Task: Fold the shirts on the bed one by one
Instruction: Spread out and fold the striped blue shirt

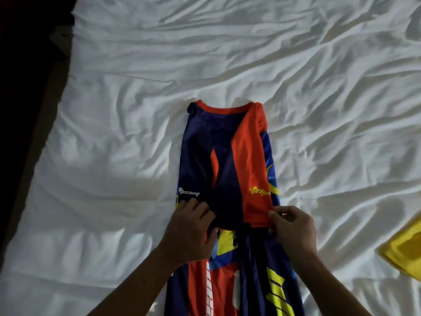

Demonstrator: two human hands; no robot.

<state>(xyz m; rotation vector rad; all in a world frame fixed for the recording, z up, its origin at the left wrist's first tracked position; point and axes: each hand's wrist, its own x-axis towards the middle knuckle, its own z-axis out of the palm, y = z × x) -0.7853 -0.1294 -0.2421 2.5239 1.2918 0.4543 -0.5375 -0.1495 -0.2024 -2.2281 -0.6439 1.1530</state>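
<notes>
A navy, red and yellow jersey (230, 160) lies lengthwise on the white bed sheet (114, 133), collar at the far end. Both long sleeves are folded inward over its back, a navy one on the left and a red one on the right. My left hand (191, 233) rests on the navy sleeve's cuff, fingers curled over the fabric edge. My right hand (293, 229) pinches the red sleeve's cuff at the jersey's right side. The jersey's lower part runs between my forearms out of the frame's bottom.
A yellow garment (405, 249) lies at the right edge of the bed. The bed's left edge (57, 92) borders a dark floor. Wrinkled sheet spreads beyond the collar and on both sides.
</notes>
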